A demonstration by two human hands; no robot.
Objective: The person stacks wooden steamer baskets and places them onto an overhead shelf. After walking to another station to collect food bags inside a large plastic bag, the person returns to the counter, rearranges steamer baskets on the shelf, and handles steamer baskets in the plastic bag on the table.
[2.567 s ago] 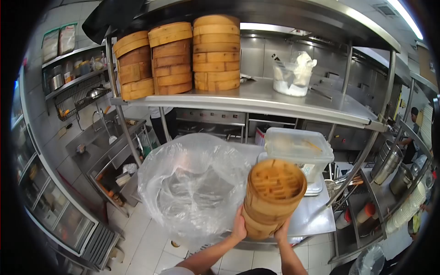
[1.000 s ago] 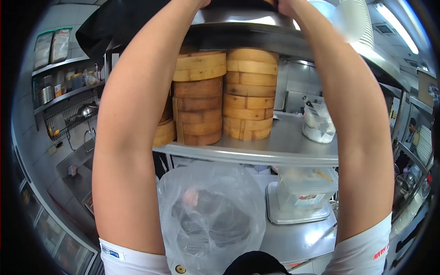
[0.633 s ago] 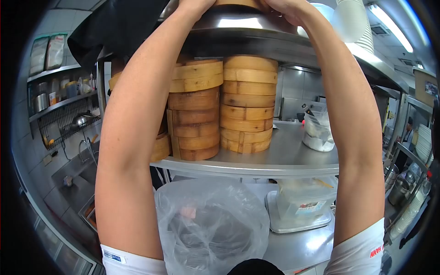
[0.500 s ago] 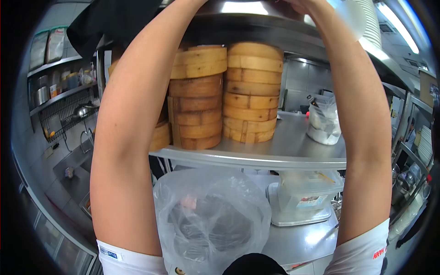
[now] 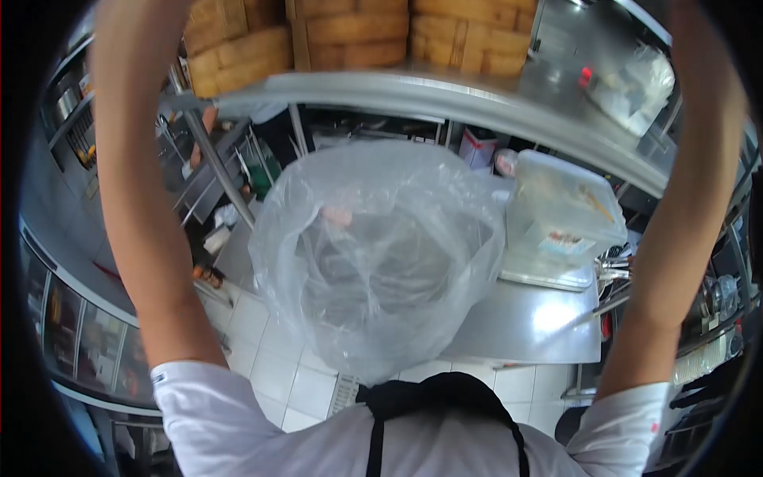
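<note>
Both my arms are raised, and my left hand and my right hand lie beyond the top edge of the view, so what they hold is hidden. Between my forearms, stacks of bamboo steamers [image 5: 350, 36] stand on the steel shelf [image 5: 477, 99], their tops cut off. Below the shelf, a large clear plastic bag [image 5: 373, 262] spreads open over the left part of the steel table [image 5: 509, 326]. A lidded clear plastic container [image 5: 560, 211] sits on a tray to the bag's right.
A tub with white plastic [image 5: 636, 87] stands on the shelf at the right. A glass-fronted cabinet [image 5: 87, 334] is at the left. Behind the shelf's left post, part of another person [image 5: 274, 131] shows. Metal utensils [image 5: 616, 266] lie right of the container.
The view has tipped downward, so the steamers and shelf appear higher. My hands have passed out of the top of the view, and my forearms appear wider apart.
</note>
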